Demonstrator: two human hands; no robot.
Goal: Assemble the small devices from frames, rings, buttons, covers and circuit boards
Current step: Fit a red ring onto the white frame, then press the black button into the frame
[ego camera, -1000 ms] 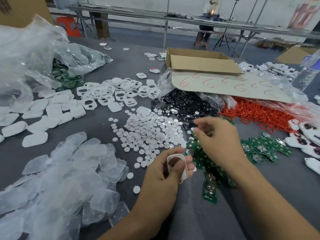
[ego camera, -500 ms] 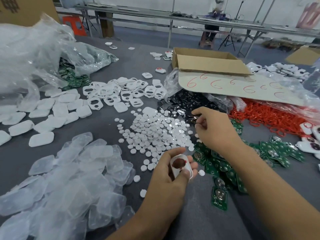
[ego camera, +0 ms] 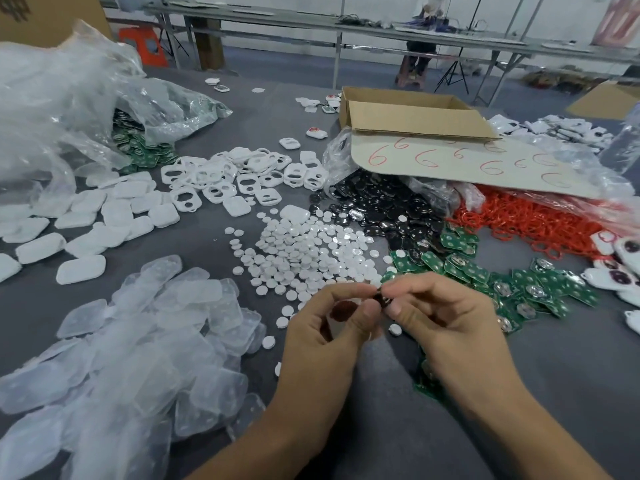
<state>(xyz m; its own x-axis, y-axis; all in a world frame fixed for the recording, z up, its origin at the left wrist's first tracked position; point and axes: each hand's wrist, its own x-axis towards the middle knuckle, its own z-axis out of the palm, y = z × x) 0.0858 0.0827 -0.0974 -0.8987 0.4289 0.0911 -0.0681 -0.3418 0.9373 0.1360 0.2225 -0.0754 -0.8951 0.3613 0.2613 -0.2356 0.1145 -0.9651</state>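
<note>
Both hands meet low over the grey table [ego camera: 571, 368], just in front of the heap of white buttons [ego camera: 304, 251]. The left hand [ego camera: 329, 341] curls round a white frame [ego camera: 341, 315] (motion-blurred), whose long axis seems to run away from the person, round opening at the far end. The right hand [ego camera: 450, 327] pinches a small dark disc [ego camera: 382, 300] between thumb and forefinger, right at that far end. Green circuit boards [ego camera: 467, 265] lie just beyond the right hand.

matt grey cloth table [ego camera: 571, 375]; glossy black buttons [ego camera: 377, 209]; translucent plastic covers [ego camera: 145, 341]; cardboard box [ego camera: 415, 116].
</note>
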